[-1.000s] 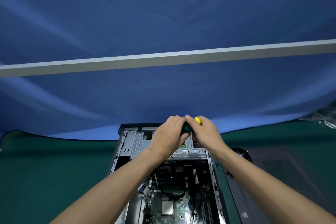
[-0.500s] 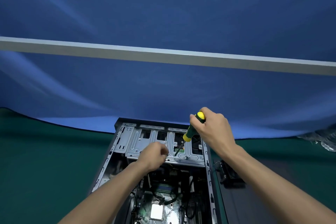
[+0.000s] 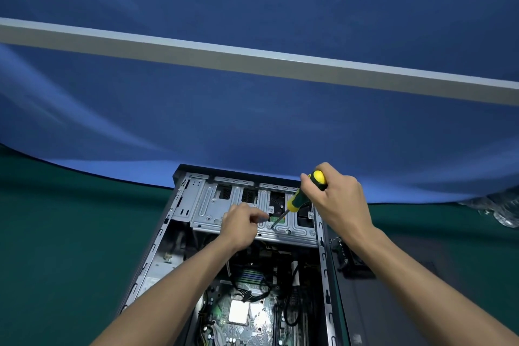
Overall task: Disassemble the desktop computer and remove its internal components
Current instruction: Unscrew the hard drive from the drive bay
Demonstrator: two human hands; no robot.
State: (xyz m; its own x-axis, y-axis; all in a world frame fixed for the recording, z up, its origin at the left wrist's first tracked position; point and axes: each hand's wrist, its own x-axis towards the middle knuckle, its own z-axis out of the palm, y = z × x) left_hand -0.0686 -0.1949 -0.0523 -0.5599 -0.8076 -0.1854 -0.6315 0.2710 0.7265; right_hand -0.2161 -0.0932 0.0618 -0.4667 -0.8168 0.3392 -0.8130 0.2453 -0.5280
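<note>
Screwdriver (image 3: 300, 196) is grasped in right hand (image 3: 335, 199), its tip on the drive cage (image 3: 213, 206), while left hand (image 3: 240, 223) rests there with fingers curled, holding nothing visible.

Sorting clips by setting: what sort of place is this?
Probably a staged repair bench: an open computer case lies on a green mat, blue cloth backdrop behind, screwdriver in the right hand.

Two forearms are showing, both bare from elbow to wrist. No sleeve is reaching into view. Left hand (image 3: 241, 226) and right hand (image 3: 338, 199) are wearing nothing: ungloved, ringless, watchless.
</note>
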